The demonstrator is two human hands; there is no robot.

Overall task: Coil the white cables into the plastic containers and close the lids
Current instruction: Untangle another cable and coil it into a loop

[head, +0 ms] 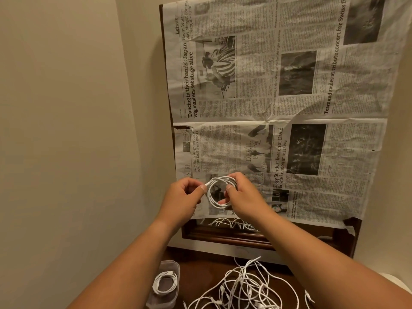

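A white cable wound into a small ring (215, 200) is held up in front of the newspaper. My right hand (242, 197) grips the ring on its right side, fingers through the loop. My left hand (186, 196) pinches the cable's free plug end at the ring's upper left. Below, on the dark wooden surface, a clear plastic container (156, 299) stands open with one coiled white cable (164, 284) inside. To its right lies a loose tangle of several white cables (243, 288).
A mirror in a dark wooden frame (223, 236) leans against the wall, mostly covered by taped newspaper (289, 103); its bare lower strip reflects cables. A beige wall fills the left. A pale object (399, 284) shows at the right edge.
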